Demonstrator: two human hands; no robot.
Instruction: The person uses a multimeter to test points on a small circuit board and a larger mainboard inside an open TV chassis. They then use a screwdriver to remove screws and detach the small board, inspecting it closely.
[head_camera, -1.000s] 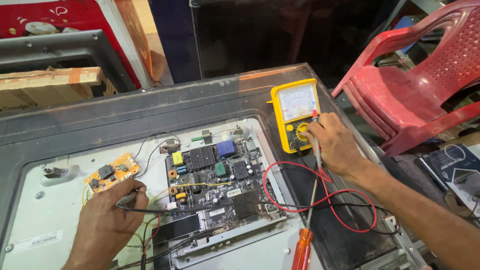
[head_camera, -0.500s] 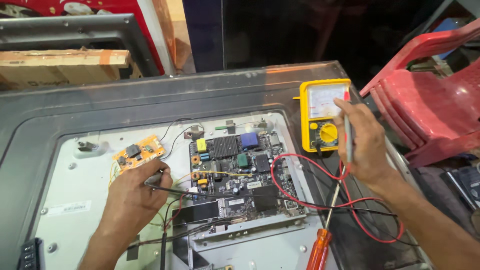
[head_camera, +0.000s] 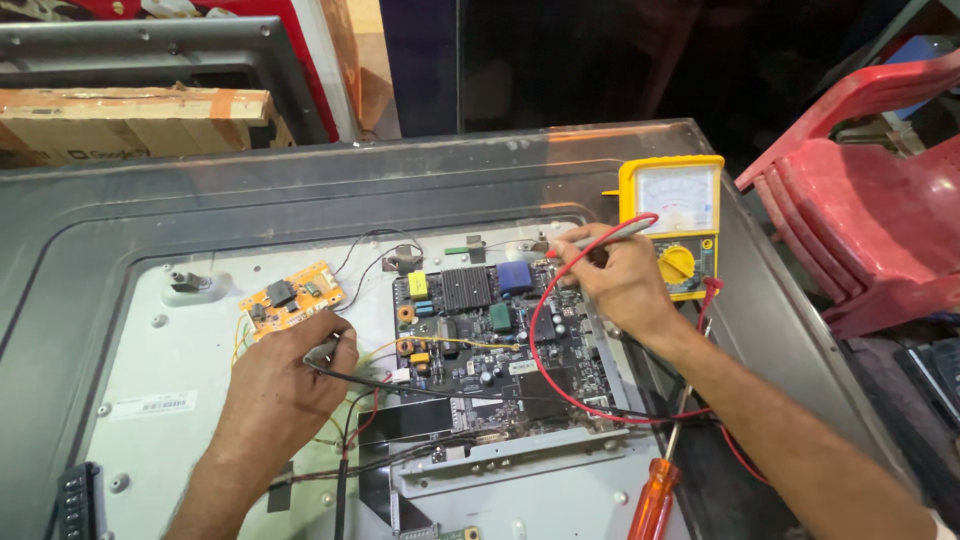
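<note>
Far left: cardboard box (head_camera: 130, 120) lying behind the opened flat-panel set (head_camera: 300, 200), laid face down, dark back shell framing a pale metal chassis plate (head_camera: 180, 370). Small orange circuit board (head_camera: 290, 298) mounted on the plate toward its upper left, thin wires trailing from it. Just right and below: left hand (head_camera: 275, 395), fingers (head_camera: 335, 345) curled closed around a black probe (head_camera: 325, 352), its tip beside the orange board's lower edge, black lead running right across the plate. Centre: main circuit board (head_camera: 500, 340), dark, carrying a black finned heatsink, a blue block and green and yellow components, seated on a metal bracket. Right of centre: right hand (head_camera: 620, 280) above the main board's upper right corner, fingers pinched closed on a red probe (head_camera: 600, 238), held nearly level with its tip pointing left toward the board's top edge; red lead (head_camera: 540, 330) looping down over the board and back to the right. Just beyond the hand: yellow analogue multimeter (head_camera: 672, 215) resting on the shell's rim, dial face upward. Lower right: orange-handled screwdriver (head_camera: 655, 500) lying on the shell beneath the right forearm. Far right: stacked red plastic chairs (head_camera: 870, 210), well apart from the set.
</note>
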